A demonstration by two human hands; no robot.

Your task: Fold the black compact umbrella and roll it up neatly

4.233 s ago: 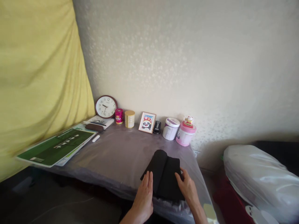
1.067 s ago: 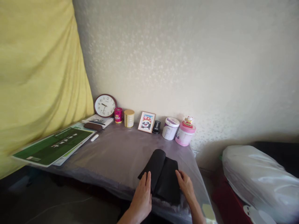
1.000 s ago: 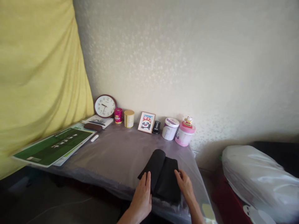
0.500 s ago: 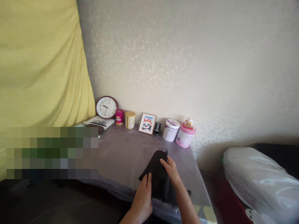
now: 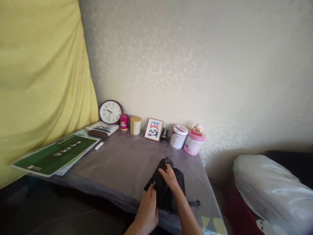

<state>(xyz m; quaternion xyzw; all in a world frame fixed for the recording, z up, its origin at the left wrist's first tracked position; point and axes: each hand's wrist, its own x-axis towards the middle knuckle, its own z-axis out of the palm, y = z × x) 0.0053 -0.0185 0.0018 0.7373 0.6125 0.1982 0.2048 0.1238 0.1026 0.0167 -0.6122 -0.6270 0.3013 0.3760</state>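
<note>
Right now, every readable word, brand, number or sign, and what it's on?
"12", "11", "10", "9", "8", "7", "6", "5", "2": clock; smaller dial lettering unreadable.
Green sheet: white characters too blurred.
Magenta tin, purple-lidded tub: labels too blurred.
Framed picture, figurine: marks too small.
Papers by clock: nothing legible.
Black fabric item: no text visible.

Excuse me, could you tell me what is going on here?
A person is handling a folded black fabric item on the near right part of a plastic-covered table. The right grip is on top of it and the left grip is at its left side; how firmly either holds is unclear. A black strap sticks out to the right. Behind stand a clock and a framed picture.
</note>
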